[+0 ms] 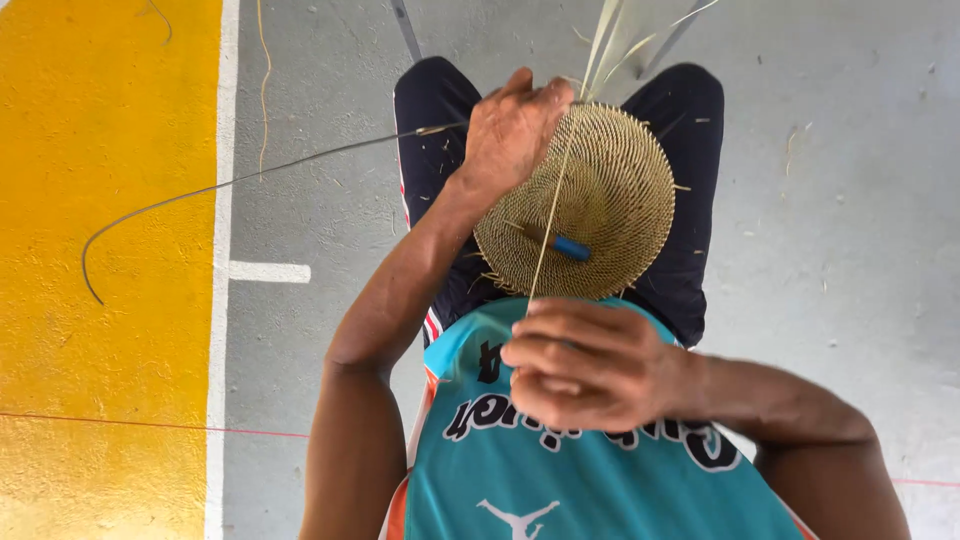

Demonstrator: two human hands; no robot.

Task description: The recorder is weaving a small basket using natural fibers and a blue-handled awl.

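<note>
A round woven disc of pale straw point(610, 190) rests on my lap, over dark trousers point(680, 110). My left hand point(510, 130) grips the disc's upper left edge. My right hand point(590, 365) is closed near my chest on a thin straw strand point(548, 225) that runs taut up across the disc. A blue-handled tool point(560, 243) is stuck in the weave near the disc's lower middle. Loose pale strands point(610, 40) fan out above the disc's top edge.
A long thin grey cane point(230, 183) curves from the disc out to the left over a grey floor point(830, 230). A yellow painted area point(100, 250) with a white border line point(222, 250) lies at the left. Metal stool legs point(405, 28) show at the top.
</note>
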